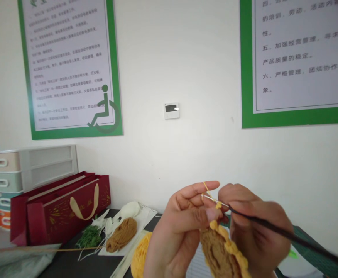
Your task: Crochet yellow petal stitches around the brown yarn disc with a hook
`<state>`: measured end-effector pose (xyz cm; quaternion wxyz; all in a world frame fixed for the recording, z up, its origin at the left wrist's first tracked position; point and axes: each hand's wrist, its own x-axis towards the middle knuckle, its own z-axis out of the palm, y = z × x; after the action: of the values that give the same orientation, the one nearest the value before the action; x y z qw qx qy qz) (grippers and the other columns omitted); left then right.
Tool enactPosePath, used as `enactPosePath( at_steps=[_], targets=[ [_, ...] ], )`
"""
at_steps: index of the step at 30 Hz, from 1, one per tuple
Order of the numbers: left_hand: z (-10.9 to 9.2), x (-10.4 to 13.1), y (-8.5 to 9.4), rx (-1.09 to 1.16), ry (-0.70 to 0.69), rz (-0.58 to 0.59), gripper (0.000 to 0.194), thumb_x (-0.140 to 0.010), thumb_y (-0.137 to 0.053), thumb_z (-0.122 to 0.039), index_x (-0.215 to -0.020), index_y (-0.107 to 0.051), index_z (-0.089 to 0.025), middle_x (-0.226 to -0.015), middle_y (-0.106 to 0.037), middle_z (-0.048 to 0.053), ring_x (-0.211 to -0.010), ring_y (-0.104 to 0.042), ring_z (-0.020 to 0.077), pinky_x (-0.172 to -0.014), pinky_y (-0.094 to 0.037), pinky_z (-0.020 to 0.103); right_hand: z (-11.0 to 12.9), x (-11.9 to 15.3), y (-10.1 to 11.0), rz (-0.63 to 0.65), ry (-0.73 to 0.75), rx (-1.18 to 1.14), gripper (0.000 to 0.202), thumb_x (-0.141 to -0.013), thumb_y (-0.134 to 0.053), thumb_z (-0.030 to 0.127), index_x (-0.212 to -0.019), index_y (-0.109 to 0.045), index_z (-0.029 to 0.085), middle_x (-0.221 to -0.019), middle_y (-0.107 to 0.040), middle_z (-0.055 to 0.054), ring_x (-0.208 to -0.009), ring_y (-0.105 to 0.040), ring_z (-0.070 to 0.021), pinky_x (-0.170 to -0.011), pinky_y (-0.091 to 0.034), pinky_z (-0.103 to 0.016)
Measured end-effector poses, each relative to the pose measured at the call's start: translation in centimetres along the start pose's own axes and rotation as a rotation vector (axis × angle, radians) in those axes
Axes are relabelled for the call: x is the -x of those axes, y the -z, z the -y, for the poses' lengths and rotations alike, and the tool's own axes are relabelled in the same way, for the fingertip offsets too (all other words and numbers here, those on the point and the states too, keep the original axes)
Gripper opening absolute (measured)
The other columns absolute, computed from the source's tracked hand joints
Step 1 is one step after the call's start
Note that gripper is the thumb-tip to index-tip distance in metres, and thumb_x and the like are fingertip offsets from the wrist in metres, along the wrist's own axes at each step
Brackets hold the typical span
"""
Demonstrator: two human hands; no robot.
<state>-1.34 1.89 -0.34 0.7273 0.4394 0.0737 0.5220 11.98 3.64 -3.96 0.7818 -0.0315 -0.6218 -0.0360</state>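
My left hand [183, 220] pinches the top edge of a crochet piece [219, 253], brown in the middle with a yellow scalloped border. Over its raised index finger runs a strand of yellow yarn [206, 187]. In my right hand [256, 224] is a crochet hook [261, 222] with a dark handle, held like a pencil. The hook's thin metal tip points left, among yellow loops just above the border. The lower part of the piece is cut off by the frame's bottom edge.
A yellow yarn ball [141, 255] sits left of my hands, with a brown yarn skein [122, 234], white yarn [130, 209] and green yarn [89, 236] beyond. Dark red gift bags [67, 208] stand beside plastic drawers [8, 183]. Behind is a white wall [174, 154] with posters.
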Motion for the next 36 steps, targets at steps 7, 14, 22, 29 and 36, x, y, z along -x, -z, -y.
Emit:
enactPosePath(
  at_steps=[7, 14, 22, 29, 36],
  targets=[
    [-0.5, 0.5, 0.5, -0.178, -0.057, -0.005, 0.025, -0.064, -0.089, -0.01, -0.088, -0.083, -0.014, -0.071, -0.072, 0.004, -0.066, -0.066, 0.0126, -0.068, -0.051, 0.021, 1.0, -1.2, -0.9, -0.064, -0.579, -0.586, 0.027, -0.107, -0.039, 0.03, -0.091, -0.06, 0.024, -0.06, -0.052, 0.002, -0.058, -0.051, -0.0137, -0.055, -0.047, -0.026],
    [0.3, 0.7, -0.8, -0.364, -0.338, -0.206, 0.028, -0.069, -0.089, -0.012, -0.095, -0.085, -0.02, -0.079, -0.075, 0.003, -0.077, -0.065, 0.0115, -0.074, -0.052, 0.019, 0.4, -0.5, -1.3, -0.036, -0.488, -0.321, 0.006, -0.1, -0.06, 0.026, -0.098, -0.066, 0.026, -0.1, -0.068, -0.003, -0.098, -0.066, -0.0166, -0.086, -0.054, -0.031],
    [0.1, 0.6, -1.0, -0.33, -0.321, -0.219, 0.025, -0.068, -0.091, -0.01, -0.091, -0.084, -0.016, -0.07, -0.072, 0.0, -0.068, -0.062, 0.0064, -0.064, -0.049, 0.012, -0.1, -0.5, -0.3, -0.061, -0.518, -0.33, 0.009, -0.103, -0.055, 0.033, -0.098, -0.061, 0.028, -0.089, -0.073, 0.001, -0.09, -0.068, -0.0146, -0.087, -0.053, -0.029],
    [-0.2, 0.9, -0.7, -0.329, -0.277, -0.216, 0.021, -0.07, -0.09, -0.01, -0.089, -0.084, -0.017, -0.072, -0.074, 0.001, -0.068, -0.064, 0.0073, -0.065, -0.05, 0.012, -0.3, -1.0, 0.5, 0.005, -0.514, -0.354, 0.012, -0.104, -0.052, 0.036, -0.1, -0.058, 0.028, -0.089, -0.074, 0.001, -0.088, -0.067, -0.0141, -0.084, -0.052, -0.029],
    [-0.2, 0.7, -0.2, -0.335, -0.289, -0.203, 0.019, -0.07, -0.09, -0.01, -0.087, -0.084, -0.017, -0.072, -0.073, 0.001, -0.068, -0.063, 0.0063, -0.066, -0.05, 0.011, 0.0, -1.6, 1.4, 0.11, -0.35, -0.248, 0.009, -0.105, -0.052, 0.031, -0.104, -0.06, 0.026, -0.091, -0.071, 0.0, -0.091, -0.069, -0.0165, -0.082, -0.053, -0.033]
  ],
)
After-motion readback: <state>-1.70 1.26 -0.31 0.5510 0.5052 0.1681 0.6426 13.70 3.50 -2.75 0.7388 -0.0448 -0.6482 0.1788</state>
